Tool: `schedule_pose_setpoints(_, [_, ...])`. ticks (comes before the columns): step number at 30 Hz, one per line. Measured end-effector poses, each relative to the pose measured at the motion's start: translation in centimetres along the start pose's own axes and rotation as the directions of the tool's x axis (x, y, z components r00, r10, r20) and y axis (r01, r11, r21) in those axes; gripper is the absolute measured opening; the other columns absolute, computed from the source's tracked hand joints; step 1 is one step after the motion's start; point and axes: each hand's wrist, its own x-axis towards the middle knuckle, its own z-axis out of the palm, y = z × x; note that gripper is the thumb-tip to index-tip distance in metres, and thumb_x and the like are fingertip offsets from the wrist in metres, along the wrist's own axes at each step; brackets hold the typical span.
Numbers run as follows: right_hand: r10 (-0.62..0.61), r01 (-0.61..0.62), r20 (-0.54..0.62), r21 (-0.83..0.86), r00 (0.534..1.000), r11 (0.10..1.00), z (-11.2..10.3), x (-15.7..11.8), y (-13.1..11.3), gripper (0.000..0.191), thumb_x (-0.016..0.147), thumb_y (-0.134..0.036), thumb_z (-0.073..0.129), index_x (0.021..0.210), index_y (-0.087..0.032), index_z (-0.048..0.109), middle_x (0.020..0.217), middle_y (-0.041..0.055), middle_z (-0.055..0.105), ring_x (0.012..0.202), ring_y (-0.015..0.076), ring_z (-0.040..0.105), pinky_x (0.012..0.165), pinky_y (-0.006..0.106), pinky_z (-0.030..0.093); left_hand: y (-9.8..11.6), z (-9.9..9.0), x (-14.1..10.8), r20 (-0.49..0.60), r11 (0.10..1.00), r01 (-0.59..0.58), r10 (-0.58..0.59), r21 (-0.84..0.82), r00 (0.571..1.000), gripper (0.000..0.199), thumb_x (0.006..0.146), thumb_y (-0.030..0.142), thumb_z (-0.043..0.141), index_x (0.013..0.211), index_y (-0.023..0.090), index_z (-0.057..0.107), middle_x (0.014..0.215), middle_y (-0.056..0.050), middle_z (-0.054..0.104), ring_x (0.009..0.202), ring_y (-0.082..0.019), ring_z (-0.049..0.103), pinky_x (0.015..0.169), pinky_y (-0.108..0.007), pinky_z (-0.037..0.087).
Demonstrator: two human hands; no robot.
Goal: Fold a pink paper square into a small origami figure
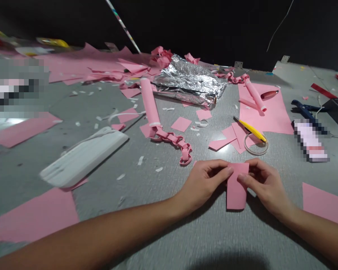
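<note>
Between my hands is a small piece of pink paper point(236, 193), roughly rectangular and standing out above the grey table. My left hand point(204, 182) pinches its upper left edge, thumb in front. The upper right edge is gripped by my right hand point(263, 185), its thumb pressed on the paper's face; the fingers behind the sheet are partly hidden. Just beyond my hands lie a yellow cutter point(250, 129) and a ring of tape point(256, 152). A pink paper chain point(177, 140) joined to a rolled pink tube point(150, 101) rests farther left.
A white power strip point(86, 157) lies at left. Crumpled foil point(190, 75) and a foil roll point(183, 96) sit at the back. At right are a large pink sheet point(278, 108), a second tube point(255, 95), a blue tool point(307, 112) and a phone point(311, 142). Paper scraps are scattered around.
</note>
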Motion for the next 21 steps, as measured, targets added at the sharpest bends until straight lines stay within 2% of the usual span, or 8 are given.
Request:
schedule_pose_setpoints(5, [0.004, -0.005, -0.014, -0.026, 1.000, 1.000, 0.15, -0.10, 0.04, 0.034, 0.091, -0.053, 0.086, 0.100, -0.022, 0.074, 0.084, 0.0025, 0.073, 0.070, 0.0155, 0.065, 0.062, 0.027, 0.054, -0.04, -0.12, -0.10, 0.011, 1.000, 0.002, -0.002, 0.010, 1.000, 0.028, 0.095, 0.040, 0.074, 0.090, 0.015, 0.085, 0.084, -0.008, 0.078, 0.075, -0.018, 0.065, 0.073, -0.031, 0.053])
schedule_pose_setpoints(17, [-0.014, 0.012, -0.037, -0.036, 0.999, 0.999, 0.12, -0.02, -0.25, 0.030, 0.089, -0.047, 0.088, 0.097, -0.023, 0.073, 0.083, 0.0019, 0.074, 0.070, 0.0157, 0.068, 0.063, 0.028, 0.058, 0.10, -0.07, -0.07, 0.014, 1.000, -0.009, 0.009, -0.008, 1.000, 0.026, 0.095, 0.037, 0.073, 0.096, 0.016, 0.088, 0.089, -0.009, 0.082, 0.081, -0.021, 0.069, 0.076, -0.032, 0.056])
schedule_pose_setpoints(21, [-0.007, 0.006, -0.038, -0.031, 0.999, 0.999, 0.19, -0.02, -0.21, 0.030, 0.088, -0.047, 0.088, 0.095, -0.022, 0.072, 0.081, 0.0012, 0.072, 0.067, 0.0145, 0.064, 0.059, 0.026, 0.055, 0.07, -0.17, -0.13, 0.023, 1.000, -0.010, 0.009, 0.003, 1.000, 0.026, 0.095, 0.038, 0.073, 0.096, 0.017, 0.088, 0.091, -0.009, 0.083, 0.081, -0.021, 0.070, 0.076, -0.032, 0.056])
